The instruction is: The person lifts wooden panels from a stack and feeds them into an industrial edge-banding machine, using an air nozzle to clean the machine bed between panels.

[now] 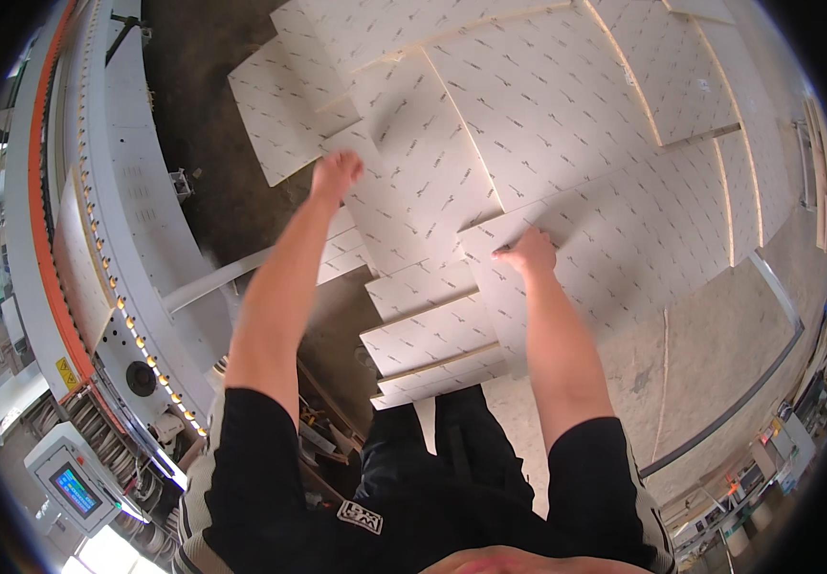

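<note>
Before me lie flat stacks of white panels point(566, 115), their faces covered with small dark slanted print and their cut edges pale tan. Over the left edge of a middle panel point(404, 191) is my left hand point(339, 174), its fingers curled in; what they hold, if anything, is hidden. My right hand point(530, 252) rests on the near right panel point(624, 239), just inside its left corner. Its fingers are bent and the thumb side points left; I cannot see anything between them. Smaller panel pieces point(432, 330) are stacked stepwise between my arms, close to my legs.
Along the left runs a long grey machine point(136, 191) with an orange strip and a row of yellow rollers. Its control box point(76, 478) with a lit screen stands at lower left. A dark metal bar point(729, 411) curves over the concrete floor at right.
</note>
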